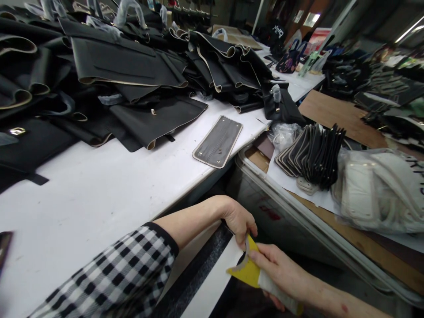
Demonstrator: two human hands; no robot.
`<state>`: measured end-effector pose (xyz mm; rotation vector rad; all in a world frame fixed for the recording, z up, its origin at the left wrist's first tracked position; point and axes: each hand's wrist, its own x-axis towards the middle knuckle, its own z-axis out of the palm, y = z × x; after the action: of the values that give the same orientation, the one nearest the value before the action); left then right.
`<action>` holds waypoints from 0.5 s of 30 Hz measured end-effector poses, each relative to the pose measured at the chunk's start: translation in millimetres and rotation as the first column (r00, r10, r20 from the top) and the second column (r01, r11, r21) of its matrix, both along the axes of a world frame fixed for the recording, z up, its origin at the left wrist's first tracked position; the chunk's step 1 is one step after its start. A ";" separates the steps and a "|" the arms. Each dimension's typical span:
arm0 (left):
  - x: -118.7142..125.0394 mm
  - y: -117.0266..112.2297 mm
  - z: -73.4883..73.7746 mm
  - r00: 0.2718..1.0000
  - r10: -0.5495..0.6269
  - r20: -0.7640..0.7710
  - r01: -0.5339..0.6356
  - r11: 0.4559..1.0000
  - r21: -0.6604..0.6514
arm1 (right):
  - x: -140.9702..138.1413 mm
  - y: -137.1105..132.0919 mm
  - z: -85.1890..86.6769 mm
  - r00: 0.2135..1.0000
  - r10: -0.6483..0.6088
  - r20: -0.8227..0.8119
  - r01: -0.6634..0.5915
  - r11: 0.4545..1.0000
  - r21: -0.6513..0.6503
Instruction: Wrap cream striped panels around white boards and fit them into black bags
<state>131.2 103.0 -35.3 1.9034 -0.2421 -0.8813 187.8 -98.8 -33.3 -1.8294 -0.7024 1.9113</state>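
My right hand [276, 269] is closed around a curved yellow-and-white piece [247, 271], with a pale grey inner edge and a whitish lower part. Its kind does not show plainly. From above, my left hand [240, 221] reaches down with bent, closed fingers to the upper edge of this piece; what sits between its fingertips is hidden. Under both hands runs a white strip [212, 278] beside a dark speckled band [195, 269]. Beyond them, a dark grey rounded panel [218, 141] with metal studs at its corners lies on the white table [132, 190].
Black bag bodies [115, 62] with wrapped handles are heaped across the back of the table. To the right, a large plastic bin [298, 212] supports a stack of black panels [311, 154] and a plastic-wrapped white bundle [380, 190]. A brown board [341, 117] lies behind.
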 end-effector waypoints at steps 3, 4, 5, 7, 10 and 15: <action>1.5 -0.2 -2.5 1.000 -0.005 -0.004 0.005 1.000 -0.011 | -4.4 2.1 -1.6 1.000 -0.003 0.000 0.003 1.000 -0.010; 2.1 -0.7 -2.3 1.000 -0.015 -0.014 0.014 1.000 -0.016 | -5.8 2.5 -2.7 1.000 -0.007 -0.008 0.007 1.000 -0.010; 2.7 -1.2 -1.4 0.999 -0.027 -0.027 0.026 0.999 -0.019 | -7.1 2.7 -4.2 1.000 -0.013 -0.019 0.013 1.000 -0.008; 3.0 -1.9 2.7 0.997 -0.053 -0.056 0.052 0.998 -0.018 | -9.6 2.0 -7.4 0.998 -0.030 -0.049 0.030 0.999 -0.016; -0.6 -1.3 14.3 0.997 -0.040 -0.060 0.041 0.999 0.018 | -15.3 -0.2 -10.6 0.991 -0.067 -0.113 0.059 0.996 -0.073; -21.7 0.8 39.3 0.986 0.158 0.053 -0.166 0.953 0.253 | -33.7 -2.7 -6.3 0.969 -0.155 -0.194 0.118 0.975 -0.188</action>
<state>109.5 103.8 4.0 2.1441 0.0120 -0.8019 154.0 -101.5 -39.6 -1.6942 -0.3384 2.0875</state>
